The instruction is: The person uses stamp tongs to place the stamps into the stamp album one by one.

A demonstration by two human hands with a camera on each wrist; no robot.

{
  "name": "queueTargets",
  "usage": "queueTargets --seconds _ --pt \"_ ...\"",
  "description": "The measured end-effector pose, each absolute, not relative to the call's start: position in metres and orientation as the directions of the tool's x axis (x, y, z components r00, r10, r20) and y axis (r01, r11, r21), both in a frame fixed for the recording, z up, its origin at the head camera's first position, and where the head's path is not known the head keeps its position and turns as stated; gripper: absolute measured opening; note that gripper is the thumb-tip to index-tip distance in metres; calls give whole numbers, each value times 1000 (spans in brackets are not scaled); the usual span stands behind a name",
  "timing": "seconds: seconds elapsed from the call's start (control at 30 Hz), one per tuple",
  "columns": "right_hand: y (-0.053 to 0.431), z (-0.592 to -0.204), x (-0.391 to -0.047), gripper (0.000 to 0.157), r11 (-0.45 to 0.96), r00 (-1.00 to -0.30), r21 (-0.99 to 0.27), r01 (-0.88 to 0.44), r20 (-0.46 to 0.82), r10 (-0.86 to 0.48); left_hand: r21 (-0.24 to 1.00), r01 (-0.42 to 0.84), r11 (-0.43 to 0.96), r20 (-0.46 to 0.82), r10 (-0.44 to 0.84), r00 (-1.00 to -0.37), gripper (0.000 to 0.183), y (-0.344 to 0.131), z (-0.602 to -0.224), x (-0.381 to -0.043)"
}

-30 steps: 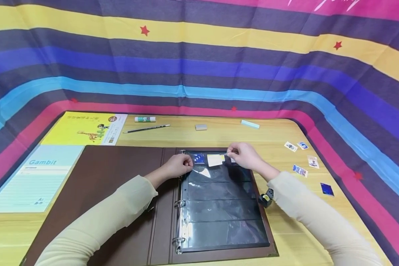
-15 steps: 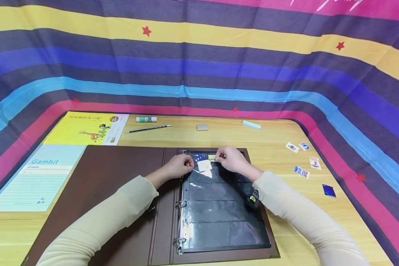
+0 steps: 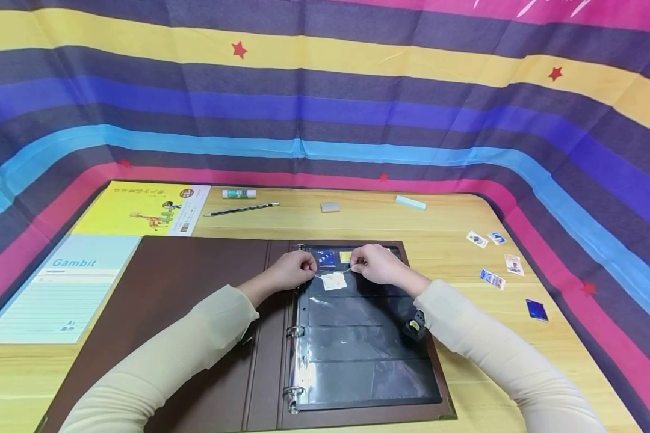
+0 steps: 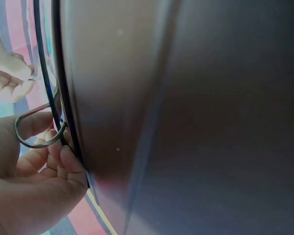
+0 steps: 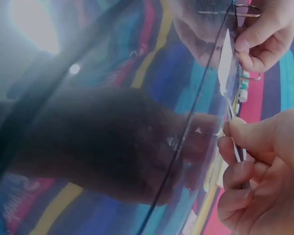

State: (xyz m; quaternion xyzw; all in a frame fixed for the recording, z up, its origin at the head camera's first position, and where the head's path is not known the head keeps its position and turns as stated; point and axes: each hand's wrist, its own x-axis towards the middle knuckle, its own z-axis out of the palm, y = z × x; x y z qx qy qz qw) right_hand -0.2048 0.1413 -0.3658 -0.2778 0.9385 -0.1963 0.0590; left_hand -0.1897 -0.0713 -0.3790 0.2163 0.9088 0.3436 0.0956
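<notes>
My right hand (image 3: 378,263) holds slim metal tweezers (image 5: 238,152), whose tips grip a small white stamp (image 3: 333,281). The stamp lies over the upper left of a black page with clear pockets (image 3: 368,343), just below the top strip. Near the top ring (image 4: 27,142) of the binder, my left hand (image 3: 292,269) pinches the page's left edge between thumb and fingers. A dark blue stamp (image 3: 326,258) sits in the top strip, with a yellowish one (image 3: 345,257) to its right, partly hidden by the right hand.
The open brown binder (image 3: 206,313) covers the middle of the table. Several loose stamps (image 3: 492,279) lie at the right. Behind are a glue stick (image 3: 239,193), a pencil (image 3: 242,209), an eraser (image 3: 330,207) and a pale blue stick (image 3: 410,202). Notebooks (image 3: 59,288) lie left.
My right hand has moved left across the top strip, carrying the stamp in the tweezers. The stamp has since shifted slightly down. My left hand has stayed at the page's edge.
</notes>
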Motion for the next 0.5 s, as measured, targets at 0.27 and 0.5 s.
queueTargets --seconds 0.27,0.5 --pt "146 -364 -208 8 758 -815 -386 -525 -28 -579 676 318 665 -36 461 -887 6 -71 -380 -191" --pt "147 -362 -210 9 740 -793 -391 -547 -41 -608 668 338 663 -23 472 -881 5 -72 -382 -192"
